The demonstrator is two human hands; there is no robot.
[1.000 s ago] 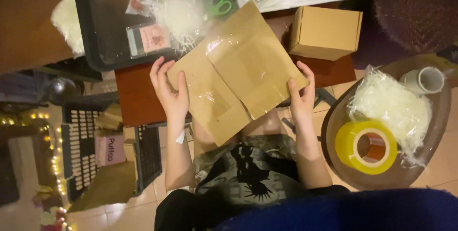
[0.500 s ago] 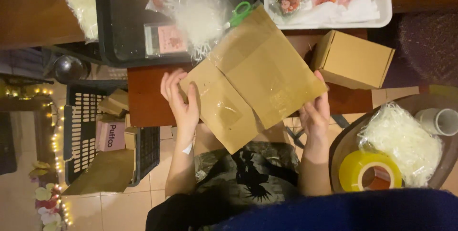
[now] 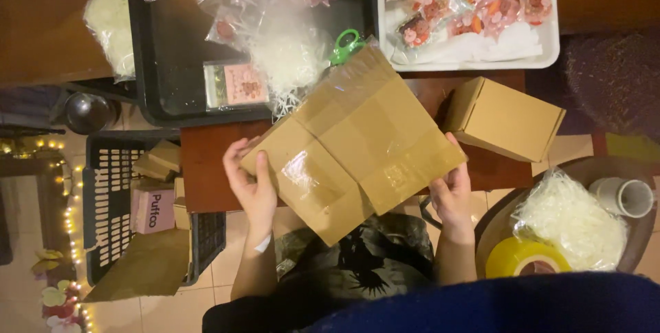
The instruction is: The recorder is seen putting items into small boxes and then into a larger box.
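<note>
Both hands, the left hand [image 3: 251, 185] and right hand [image 3: 452, 194], are clamping fingers on opposite edges of a flattened cardboard box [image 3: 354, 144] above the red table [image 3: 206, 168], which is likely handling light, stiff, tape-slick, best gripped at the edges.

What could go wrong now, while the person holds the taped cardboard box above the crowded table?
The left hand and right hand grip the cardboard box only at its edges, and glossy tape covers it, so it may slip. Its far corner lies close to the green scissors and the shredded filler on the black tray; turning it might push them. The small brown box near the right hand could be knocked.
</note>
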